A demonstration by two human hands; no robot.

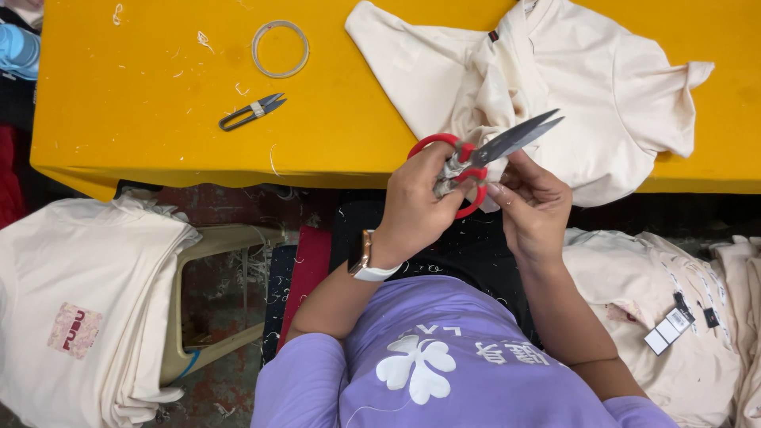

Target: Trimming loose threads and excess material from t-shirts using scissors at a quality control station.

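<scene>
Left hand is wrapped tight round the one pair of red-handled steel scissors, just off the yellow table edge, while right hand pinches near the pivot. On the table: one cream cotton shirt, one small grey thread snip, one clear tape ring.

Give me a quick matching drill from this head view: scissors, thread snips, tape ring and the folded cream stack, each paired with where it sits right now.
Things:
1. red-handled scissors
2. thread snips
3. clear tape ring
4. folded cream garment stack

Places:
A. lying loose on the yellow table, below the ring
B. on a stool beside the table, lower left of the view
C. held in the left hand, with the right hand at the pivot
D. flat on the table near its far edge

Pairs: 1-C, 2-A, 3-D, 4-B
</scene>
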